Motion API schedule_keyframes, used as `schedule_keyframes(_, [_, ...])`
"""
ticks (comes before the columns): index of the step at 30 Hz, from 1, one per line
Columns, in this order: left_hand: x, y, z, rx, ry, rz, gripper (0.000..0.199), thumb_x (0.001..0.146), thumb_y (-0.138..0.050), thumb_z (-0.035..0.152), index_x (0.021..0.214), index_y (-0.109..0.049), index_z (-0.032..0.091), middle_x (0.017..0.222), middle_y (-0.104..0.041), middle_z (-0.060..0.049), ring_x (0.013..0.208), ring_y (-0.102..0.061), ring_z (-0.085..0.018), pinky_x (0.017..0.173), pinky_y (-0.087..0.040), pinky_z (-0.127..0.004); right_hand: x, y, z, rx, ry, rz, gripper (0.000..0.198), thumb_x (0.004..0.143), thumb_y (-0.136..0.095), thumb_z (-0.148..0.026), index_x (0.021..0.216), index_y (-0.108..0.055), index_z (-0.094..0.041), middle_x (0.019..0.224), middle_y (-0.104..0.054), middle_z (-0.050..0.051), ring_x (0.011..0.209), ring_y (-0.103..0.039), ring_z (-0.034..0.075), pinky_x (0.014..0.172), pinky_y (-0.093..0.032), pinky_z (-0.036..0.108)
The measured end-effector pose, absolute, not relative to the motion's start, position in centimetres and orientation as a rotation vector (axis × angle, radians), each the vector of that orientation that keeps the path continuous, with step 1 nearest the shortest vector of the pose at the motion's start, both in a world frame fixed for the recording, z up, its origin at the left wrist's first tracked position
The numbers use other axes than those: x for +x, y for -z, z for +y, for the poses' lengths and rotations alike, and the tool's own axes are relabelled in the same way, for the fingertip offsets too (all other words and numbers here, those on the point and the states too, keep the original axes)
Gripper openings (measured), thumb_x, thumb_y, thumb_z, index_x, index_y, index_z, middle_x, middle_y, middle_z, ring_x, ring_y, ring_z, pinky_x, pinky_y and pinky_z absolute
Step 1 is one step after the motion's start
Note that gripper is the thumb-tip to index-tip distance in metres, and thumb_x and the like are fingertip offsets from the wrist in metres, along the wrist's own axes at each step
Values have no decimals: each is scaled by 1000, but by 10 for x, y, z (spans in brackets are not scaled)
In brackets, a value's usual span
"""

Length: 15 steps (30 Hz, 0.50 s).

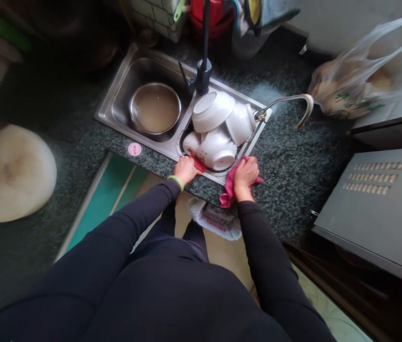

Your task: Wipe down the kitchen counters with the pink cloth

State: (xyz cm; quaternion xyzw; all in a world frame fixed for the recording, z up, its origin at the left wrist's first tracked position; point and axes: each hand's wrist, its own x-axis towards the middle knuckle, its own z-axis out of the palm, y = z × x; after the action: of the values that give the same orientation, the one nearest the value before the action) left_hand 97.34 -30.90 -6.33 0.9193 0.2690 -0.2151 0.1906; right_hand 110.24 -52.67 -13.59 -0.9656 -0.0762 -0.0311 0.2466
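My left hand (185,170), with a pale green band at the wrist, is closed at the sink's front edge. Under its fingers shows a flat red object (198,164) whose kind I cannot make out. My right hand (246,173) grips a crumpled pink cloth (228,194) on the dark speckled counter (279,175), by the sink's front right corner. Between and beyond my hands, several white bowls (213,111) lie piled and tilted in the right basin, on a wire rack. A metal bowl (155,108) of cloudy liquid sits in the left basin of the steel sink (106,114).
A black faucet (203,76) rises behind the basins, and a thin curved metal spout (307,107) stands at right. Further right are a filled plastic bag (350,90) and a grey metal box (375,199). A round wooden board (12,175) is at left.
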Motion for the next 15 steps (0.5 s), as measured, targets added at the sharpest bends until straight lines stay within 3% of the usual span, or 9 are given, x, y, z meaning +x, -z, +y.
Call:
schedule_keyframes(8, [974, 60, -309, 2555, 558, 769, 57, 82, -80, 51, 123, -69, 12, 125, -69, -20, 125, -61, -36, 105, -50, -40, 986, 131, -540, -2624, 98, -349, 27, 102, -44, -29, 98, -68, -18, 91, -67, 11, 87, -58, 26, 83, -44, 39])
schedule_keyframes(15, [941, 76, -302, 2463, 271, 643, 24, 94, -67, 32, 116, -70, 23, 116, -70, -9, 113, -63, -24, 107, -47, -36, 979, 117, -578, -2377, 46, -839, 32, 100, -54, -28, 125, -73, -24, 123, -68, 13, 118, -58, 28, 102, -48, 47])
